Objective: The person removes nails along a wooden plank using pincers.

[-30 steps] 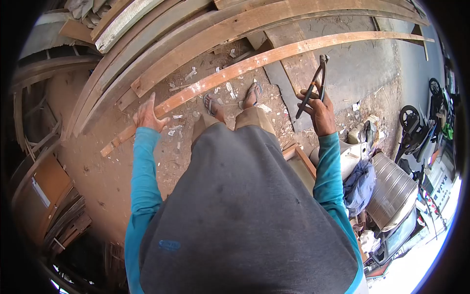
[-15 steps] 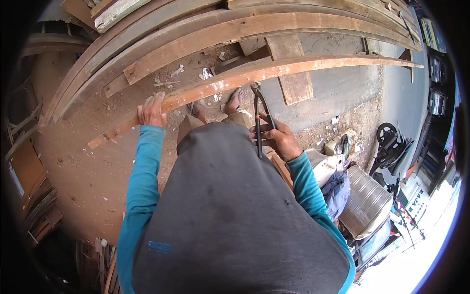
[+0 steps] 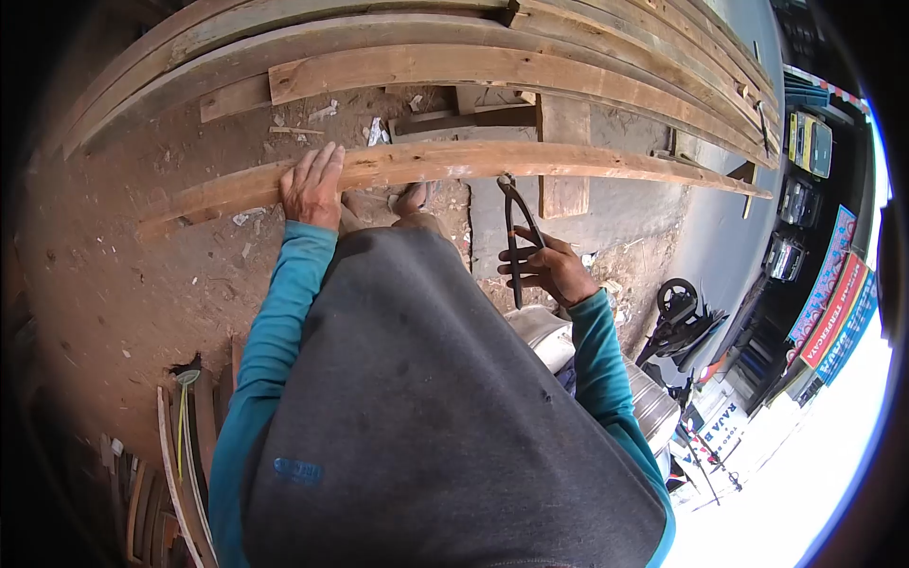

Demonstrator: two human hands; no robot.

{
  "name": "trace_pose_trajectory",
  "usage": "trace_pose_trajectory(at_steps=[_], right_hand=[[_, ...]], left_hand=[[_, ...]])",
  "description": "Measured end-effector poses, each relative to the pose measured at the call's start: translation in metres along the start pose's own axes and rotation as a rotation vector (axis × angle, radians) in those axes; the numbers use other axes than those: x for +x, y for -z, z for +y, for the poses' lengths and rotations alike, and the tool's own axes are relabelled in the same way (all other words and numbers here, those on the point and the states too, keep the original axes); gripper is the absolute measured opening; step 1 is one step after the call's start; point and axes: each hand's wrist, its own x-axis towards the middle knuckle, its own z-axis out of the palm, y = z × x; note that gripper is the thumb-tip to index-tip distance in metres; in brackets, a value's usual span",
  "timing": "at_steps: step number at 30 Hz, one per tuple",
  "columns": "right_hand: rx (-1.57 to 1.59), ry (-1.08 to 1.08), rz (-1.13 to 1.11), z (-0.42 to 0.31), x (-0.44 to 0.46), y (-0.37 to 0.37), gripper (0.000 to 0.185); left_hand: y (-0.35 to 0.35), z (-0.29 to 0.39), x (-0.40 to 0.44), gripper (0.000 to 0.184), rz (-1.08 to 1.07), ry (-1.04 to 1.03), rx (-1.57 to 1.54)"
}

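Observation:
A long reddish wooden beam [image 3: 405, 167] stretches across in front of my body. My left hand [image 3: 312, 187] is wrapped over its near-left part, fingers across the upper face. In my right hand [image 3: 557, 270] I hold a pair of pincers [image 3: 512, 210] by the dark handles, which are spread somewhat apart. The pincers' head points away from me and is at the beam's near edge; whether the jaws bite on anything is too small to tell. My feet are mostly hidden behind the beam and my dark shirt.
Several long planks [image 3: 407, 66] lie stacked beyond the beam. A short board [image 3: 565, 128] passes crosswise beneath it. To the right are a metal drum [image 3: 651, 402], a parked motorcycle [image 3: 677, 327] and a road. More wood strips [image 3: 170, 473] stand at lower left.
The beam appears more level and shows a broader, less white-spotted face. My left hand lies further over it. The pincers stay near the beam's edge; the view has shifted, showing more street.

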Motion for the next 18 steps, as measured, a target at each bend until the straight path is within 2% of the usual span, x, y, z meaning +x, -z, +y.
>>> trace_pose_trajectory(at_steps=[9,11,12,14,16,17,18], right_hand=[[0.018,-0.056,0.018,-0.007,0.005,-0.002,0.061],[0.176,-0.043,0.042,0.005,0.009,0.002,0.050],[0.181,-0.042,0.040,0.011,0.011,-0.004,0.050],[-0.098,0.102,0.222,0.031,0.020,-0.029,0.039],[-0.076,0.153,0.260,0.054,0.032,-0.027,0.035],[-0.377,0.286,0.335,0.085,0.055,-0.014,0.035],[-0.529,0.366,0.424,0.104,0.066,-0.014,0.036]], left_hand=[[-0.001,0.003,-0.001,0.061,0.039,0.004,0.015],[0.002,0.004,0.000,0.061,0.045,-0.002,0.015],[0.003,0.004,0.001,0.063,0.014,0.009,0.016],[0.006,0.006,0.002,0.066,-0.017,0.013,0.024],[0.009,0.004,0.007,0.072,-0.067,0.005,0.027],[0.011,0.004,0.012,0.072,-0.062,-0.011,0.033],[0.014,0.005,0.013,0.064,-0.103,0.003,0.035]])
